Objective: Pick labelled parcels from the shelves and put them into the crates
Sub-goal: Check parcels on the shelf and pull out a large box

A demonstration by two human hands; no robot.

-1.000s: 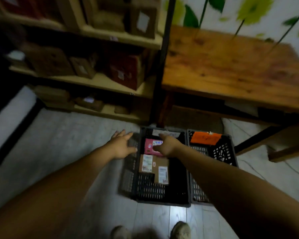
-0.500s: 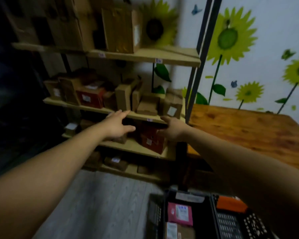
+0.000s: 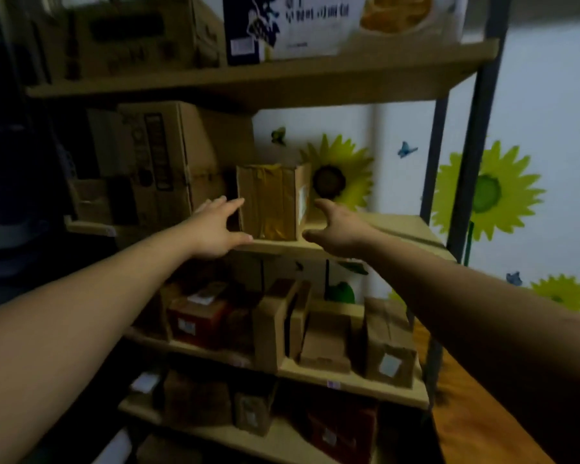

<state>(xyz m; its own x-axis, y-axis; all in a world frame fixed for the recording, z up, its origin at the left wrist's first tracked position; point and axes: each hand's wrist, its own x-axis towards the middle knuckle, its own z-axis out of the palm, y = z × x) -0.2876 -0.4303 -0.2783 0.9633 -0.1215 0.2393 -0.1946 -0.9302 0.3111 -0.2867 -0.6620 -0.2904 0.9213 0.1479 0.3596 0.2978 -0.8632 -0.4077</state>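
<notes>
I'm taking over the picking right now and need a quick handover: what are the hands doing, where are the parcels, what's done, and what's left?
Left hand: open, holding nothing, fingers spread by the left edge of the taped parcel.
Right hand: open, holding nothing, at the parcel's right side, which bears a label.
Whether either hand touches it is unclear.
The taped parcel stands upright on its shelf; other parcels sit below. Crates are out of view.
Done: reach only.
Left: grip, lift, carry to a crate.
</notes>
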